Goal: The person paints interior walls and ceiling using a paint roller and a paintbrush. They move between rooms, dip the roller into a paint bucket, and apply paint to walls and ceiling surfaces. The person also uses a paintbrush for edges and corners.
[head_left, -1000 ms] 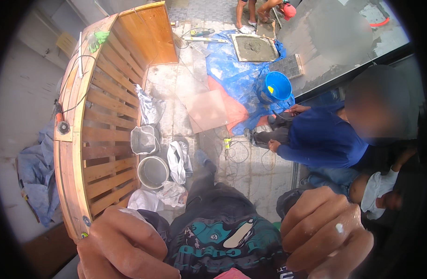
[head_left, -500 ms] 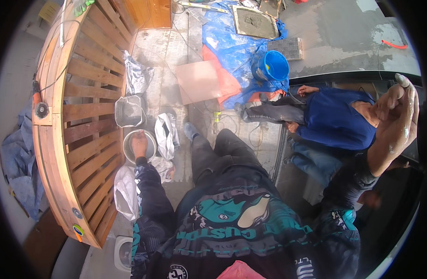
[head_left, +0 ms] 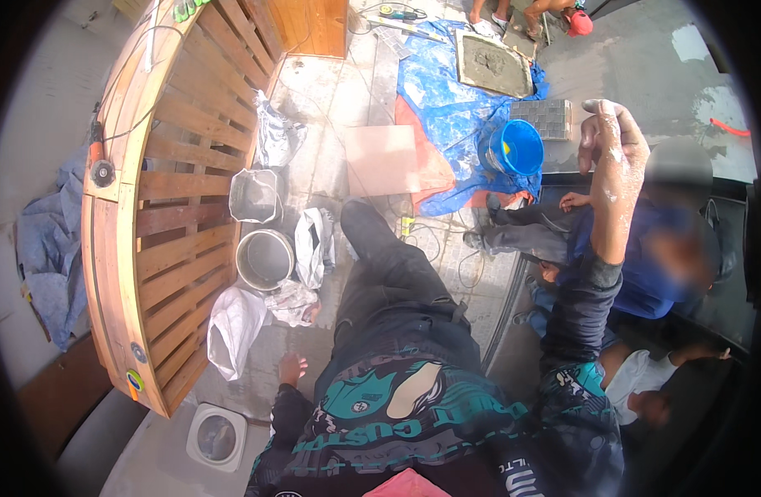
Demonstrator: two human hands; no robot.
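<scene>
Grey mix (head_left: 492, 62) already lies in its tray (head_left: 460, 58), what's left unclear; the left hand (head_left: 293, 369), loosely spread, hangs near the white sack (head_left: 234, 331), the right hand (head_left: 616, 153) (half-curled, seemingly empty) near the blue bucket (head_left: 525, 139) in view.

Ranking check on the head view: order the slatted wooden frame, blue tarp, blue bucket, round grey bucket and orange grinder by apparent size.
1. Slatted wooden frame
2. Blue tarp
3. Blue bucket and round grey bucket: too alike to rank
4. Orange grinder
</scene>
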